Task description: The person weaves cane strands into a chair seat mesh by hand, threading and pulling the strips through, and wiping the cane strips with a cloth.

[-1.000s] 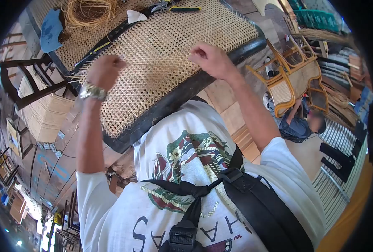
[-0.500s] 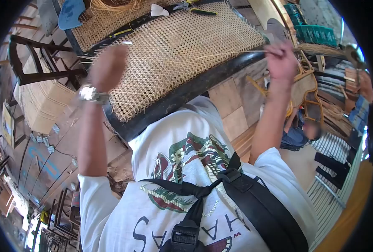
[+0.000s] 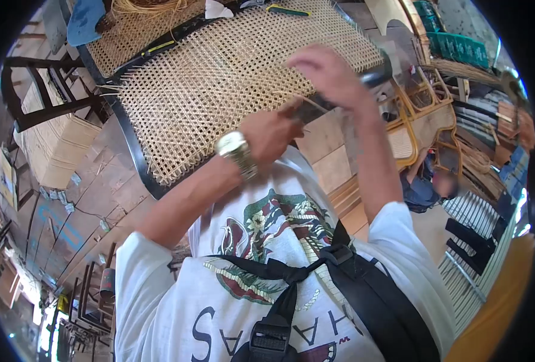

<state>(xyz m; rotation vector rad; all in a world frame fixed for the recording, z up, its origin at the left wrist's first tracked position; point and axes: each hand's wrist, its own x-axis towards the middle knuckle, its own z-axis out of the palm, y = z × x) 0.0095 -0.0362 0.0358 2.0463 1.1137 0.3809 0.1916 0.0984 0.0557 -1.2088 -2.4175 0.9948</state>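
A woven cane panel (image 3: 189,102) lies over a dark frame (image 3: 136,148) in front of me. My left hand (image 3: 273,136), with a metal watch (image 3: 236,151) on its wrist, is at the panel's near edge. Its fingers are bent around a thin cane strand (image 3: 317,105), though blur hides the exact grip. My right hand (image 3: 327,75) hovers over the right part of the weave, smeared by motion. Its fingers stretch leftward, apart from the left hand, and no strand shows in them.
On the far side are a cutter knife (image 3: 159,48), green-handled pliers (image 3: 288,10), a white piece (image 3: 218,9) and coiled cane (image 3: 147,6). A dark chair (image 3: 44,90) stands left. Chair frames (image 3: 421,108) and a seated person (image 3: 424,187) are at right.
My left hand has swung from the panel's left edge to its near edge. My right hand has moved left from the far right, where it held a strand taut.
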